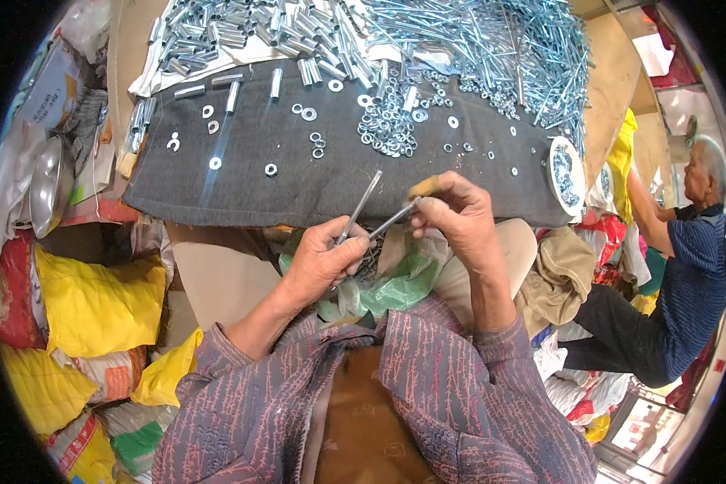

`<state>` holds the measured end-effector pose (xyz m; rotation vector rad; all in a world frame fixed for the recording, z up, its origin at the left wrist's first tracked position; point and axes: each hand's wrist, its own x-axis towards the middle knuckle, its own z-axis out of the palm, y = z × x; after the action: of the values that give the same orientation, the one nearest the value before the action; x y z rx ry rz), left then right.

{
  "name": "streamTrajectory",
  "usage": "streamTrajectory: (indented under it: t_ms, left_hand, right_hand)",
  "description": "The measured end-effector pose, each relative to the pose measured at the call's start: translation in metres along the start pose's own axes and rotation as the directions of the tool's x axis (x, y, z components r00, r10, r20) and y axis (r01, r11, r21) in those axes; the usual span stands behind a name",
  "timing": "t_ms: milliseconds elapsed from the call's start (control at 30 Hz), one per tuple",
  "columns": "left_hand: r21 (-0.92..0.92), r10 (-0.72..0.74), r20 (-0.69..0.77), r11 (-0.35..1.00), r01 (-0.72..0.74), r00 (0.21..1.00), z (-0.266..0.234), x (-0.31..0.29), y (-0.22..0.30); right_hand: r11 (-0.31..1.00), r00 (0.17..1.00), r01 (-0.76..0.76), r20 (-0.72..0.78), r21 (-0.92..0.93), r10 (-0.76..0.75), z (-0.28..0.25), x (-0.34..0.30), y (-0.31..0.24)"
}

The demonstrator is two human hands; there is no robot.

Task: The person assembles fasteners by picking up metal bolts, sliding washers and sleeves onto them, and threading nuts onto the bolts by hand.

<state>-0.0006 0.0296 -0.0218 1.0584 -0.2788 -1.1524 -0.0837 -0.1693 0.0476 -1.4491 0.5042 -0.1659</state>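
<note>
In front of my lap, my left hand point(323, 256) is closed around two thin metal rods. One rod point(363, 200) slants up past my fingers toward the table edge. The other rod point(393, 219) runs to the right, where my right hand point(458, 222) pinches its end between thumb and fingers. A tan cover point(424, 187) sits on a fingertip of the right hand. Whether a small part is at the pinched end is hidden by the fingers. Beyond both hands lies a dark cloth point(242, 198) with washers point(215, 163) and a hex nut point(271, 169) on it.
Metal sleeves point(306, 40) and long thin rods point(492, 40) are heaped at the back. Rings point(387, 129) pile mid-table; a white bowl point(553, 173) of small parts stands right. Yellow sacks point(101, 302) crowd the left. A co-worker point(694, 266) sits at right.
</note>
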Motion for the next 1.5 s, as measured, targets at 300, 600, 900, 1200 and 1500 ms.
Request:
streamTrajectory:
  t_ms: [300, 600, 900, 1200, 1500]
  left_hand:
    - [-0.194, -0.222, 0.201, 0.946, 0.261, 0.954, -0.008, -0.001, 0.007]
    - [-0.044, -0.031, 0.068, 0.998, 0.034, 0.997, 0.003, 0.001, -0.002]
    - [-0.159, 0.029, 0.114, 0.987, -0.01, 0.993, -0.006, -0.001, -0.002]
    - [-0.042, 0.046, -0.043, 0.998, -0.048, 0.998, 0.0, 0.002, -0.013]
    - [0.123, 0.059, -0.073, 0.991, -0.05, 0.996, 0.004, -0.002, -0.007]
  right_hand:
    - [0.994, 0.999, 0.029, 0.033, -0.107, -0.026, 0.006, -0.007, 0.004]
    - [0.99, 0.98, -0.136, 0.142, -0.03, 0.139, 0.035, -0.024, 0.03]
    - [1.0, 0.999, 0.004, 0.05, -0.002, -0.004, 0.014, -0.025, 0.001]
    - [0.985, 0.999, 0.03, -0.007, -0.167, -0.032, 0.014, -0.021, 0.024]
    - [0.977, 0.996, 0.071, -0.03, -0.202, -0.078, 0.014, -0.02, 0.033]
